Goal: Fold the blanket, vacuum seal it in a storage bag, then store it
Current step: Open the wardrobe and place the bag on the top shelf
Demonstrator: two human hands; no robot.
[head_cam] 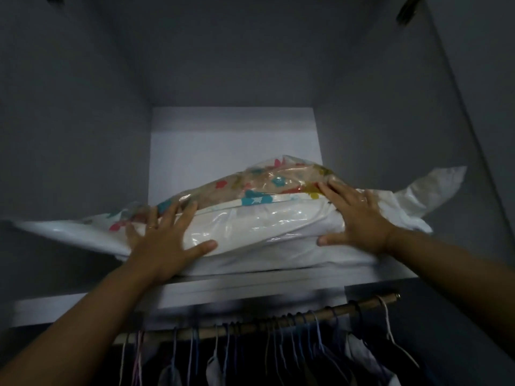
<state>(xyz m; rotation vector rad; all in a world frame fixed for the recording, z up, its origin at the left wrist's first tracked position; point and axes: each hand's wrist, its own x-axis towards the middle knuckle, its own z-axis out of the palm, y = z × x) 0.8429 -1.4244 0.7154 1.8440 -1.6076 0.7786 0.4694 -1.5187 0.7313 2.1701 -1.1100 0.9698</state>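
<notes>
Wardrobe compartment (234,129) fills upper frame, grey walls, pale back panel at centre.

Storage bag (250,227) at frame centre, lying on shelf front edge (250,282); long axis runs left-right across opening, tilted, right end higher. Flowered blanket (264,182) visible through clear plastic on top.

Clothes rail (278,324) with hangers, lower frame.

Left hand (164,232), right hand (359,218): both flat, fingers spread wide, pressing bag's near side, equally near. Judgement: push goes straight back, away from hands, deeper onto shelf.
</notes>
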